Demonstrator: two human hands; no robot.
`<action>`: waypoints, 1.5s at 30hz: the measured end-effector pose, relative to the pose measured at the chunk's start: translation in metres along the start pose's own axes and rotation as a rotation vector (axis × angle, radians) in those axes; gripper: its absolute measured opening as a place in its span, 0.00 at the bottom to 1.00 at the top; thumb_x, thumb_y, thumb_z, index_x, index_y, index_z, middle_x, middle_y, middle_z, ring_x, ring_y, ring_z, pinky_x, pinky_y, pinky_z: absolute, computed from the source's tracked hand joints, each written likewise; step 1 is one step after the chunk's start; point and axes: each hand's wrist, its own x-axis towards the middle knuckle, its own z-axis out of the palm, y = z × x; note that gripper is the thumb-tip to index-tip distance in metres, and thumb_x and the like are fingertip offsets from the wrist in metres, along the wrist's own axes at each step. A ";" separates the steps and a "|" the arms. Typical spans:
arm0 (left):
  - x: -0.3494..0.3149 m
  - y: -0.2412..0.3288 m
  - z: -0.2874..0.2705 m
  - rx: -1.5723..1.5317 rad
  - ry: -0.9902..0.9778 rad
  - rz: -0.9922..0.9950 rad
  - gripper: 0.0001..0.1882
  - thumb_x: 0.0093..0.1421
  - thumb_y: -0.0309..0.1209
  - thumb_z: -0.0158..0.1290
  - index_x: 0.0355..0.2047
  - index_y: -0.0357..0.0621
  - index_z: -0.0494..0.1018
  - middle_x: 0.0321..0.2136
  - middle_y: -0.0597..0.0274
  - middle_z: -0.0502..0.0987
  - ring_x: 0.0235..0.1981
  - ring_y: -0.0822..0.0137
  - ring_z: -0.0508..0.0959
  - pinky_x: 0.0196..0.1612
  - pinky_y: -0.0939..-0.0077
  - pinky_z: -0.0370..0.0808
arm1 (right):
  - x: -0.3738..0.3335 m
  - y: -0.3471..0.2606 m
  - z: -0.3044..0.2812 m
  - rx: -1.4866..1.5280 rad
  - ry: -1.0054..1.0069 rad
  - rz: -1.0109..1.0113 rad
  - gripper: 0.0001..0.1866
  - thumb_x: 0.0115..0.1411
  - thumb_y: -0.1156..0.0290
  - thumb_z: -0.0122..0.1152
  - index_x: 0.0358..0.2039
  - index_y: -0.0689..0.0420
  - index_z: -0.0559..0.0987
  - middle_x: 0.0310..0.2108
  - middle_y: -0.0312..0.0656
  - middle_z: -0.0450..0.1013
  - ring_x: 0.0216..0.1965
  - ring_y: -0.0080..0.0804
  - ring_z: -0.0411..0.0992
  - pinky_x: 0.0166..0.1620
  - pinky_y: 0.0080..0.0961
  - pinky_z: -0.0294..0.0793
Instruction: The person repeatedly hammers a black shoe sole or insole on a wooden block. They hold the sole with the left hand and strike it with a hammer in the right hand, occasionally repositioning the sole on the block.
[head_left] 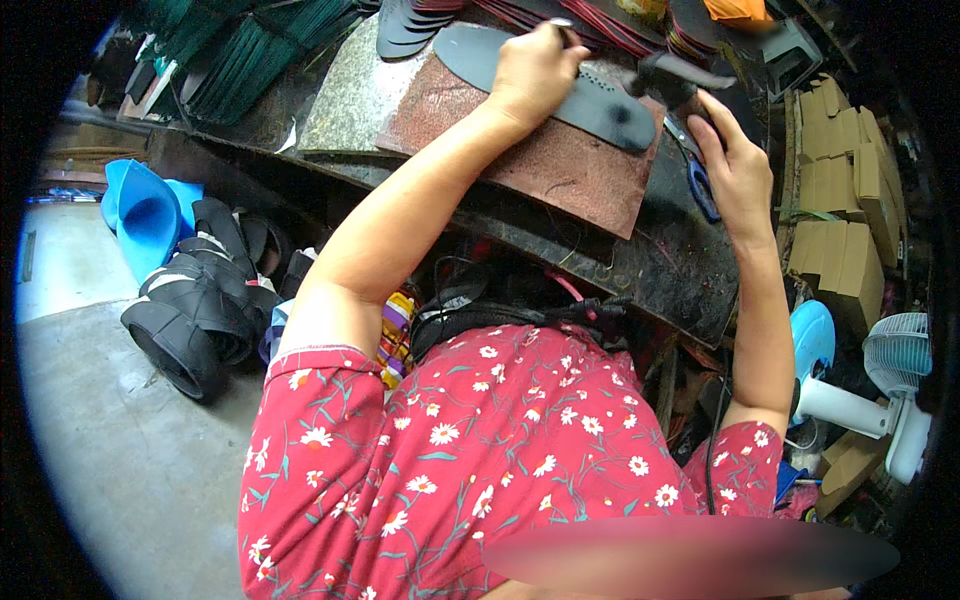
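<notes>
A grey shoe sole (pixel 605 118) lies slantwise on a reddish-brown board (pixel 590 185), with small dark holes near its middle. Over the sole, my left hand (pixel 535 80) is closed round a short tool with a shiny metal top (pixel 562 22); its lower end is hidden by my fingers. My right hand (pixel 735 165) grips a hammer (pixel 680 75) by the handle, its dark, blurred head raised over the sole's right end. Blue-handled scissors (pixel 703 188) lie on the bench beside my right hand.
Stacked grey soles (pixel 405 30) and red-edged sheets lie behind the board. Dark green strips (pixel 235 75) fill the far left. Folded cardboard boxes (pixel 835 165) and a fan (pixel 897 355) stand at the right. Black rolled pieces (pixel 190 325) sit at the left by a blue sheet (pixel 145 215).
</notes>
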 end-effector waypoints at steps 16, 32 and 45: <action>-0.006 0.009 0.009 0.077 -0.112 0.294 0.10 0.58 0.33 0.58 0.35 0.43 0.70 0.21 0.50 0.78 0.27 0.50 0.81 0.30 0.57 0.76 | 0.003 -0.018 -0.005 0.279 -0.030 0.132 0.21 0.67 0.55 0.55 0.58 0.43 0.74 0.29 0.41 0.79 0.24 0.24 0.73 0.34 0.25 0.75; -0.004 0.019 0.006 0.076 -0.175 0.290 0.12 0.59 0.37 0.60 0.32 0.41 0.73 0.25 0.50 0.79 0.29 0.49 0.81 0.31 0.64 0.77 | 0.009 -0.040 -0.036 0.346 0.202 -0.331 0.21 0.68 0.58 0.53 0.59 0.49 0.72 0.28 0.39 0.78 0.24 0.21 0.73 0.28 0.20 0.73; 0.002 -0.009 -0.004 -0.633 -0.081 -0.433 0.06 0.59 0.27 0.59 0.31 0.36 0.74 0.23 0.60 0.81 0.25 0.73 0.81 0.29 0.79 0.78 | -0.012 0.016 0.005 -0.073 -0.187 0.299 0.21 0.64 0.46 0.53 0.53 0.39 0.77 0.34 0.53 0.78 0.39 0.53 0.77 0.40 0.40 0.75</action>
